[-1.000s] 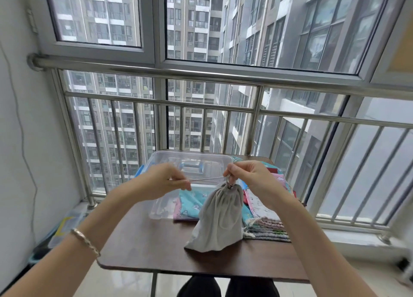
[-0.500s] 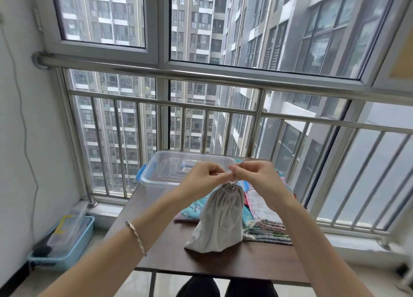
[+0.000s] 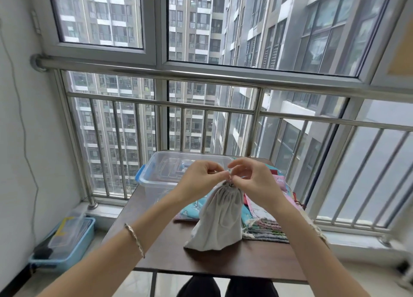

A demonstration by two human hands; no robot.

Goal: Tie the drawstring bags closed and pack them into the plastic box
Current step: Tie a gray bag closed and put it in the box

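Note:
A grey drawstring bag (image 3: pixel 218 220) stands upright on the brown table (image 3: pixel 245 261), its neck gathered tight. My left hand (image 3: pixel 201 176) and my right hand (image 3: pixel 250 178) meet just above the neck, and each pinches the thin drawstring there. The string itself is mostly hidden between my fingertips. Behind my hands sits the clear plastic box (image 3: pixel 161 167) with blue latches. A pile of flat patterned drawstring bags (image 3: pixel 266 220) lies to the right of the grey bag, and a turquoise printed bag (image 3: pixel 190 212) lies to the left of it.
A steel railing (image 3: pixel 201 73) and window run right behind the table. On the floor at the left stands a blue bin (image 3: pixel 67 243) holding clear containers. A white wall closes the left side. My knees show under the table's front edge.
My left hand, which held the string pulled out to the left, has come in to meet my right hand at the bag's neck. The camera view has shifted slightly.

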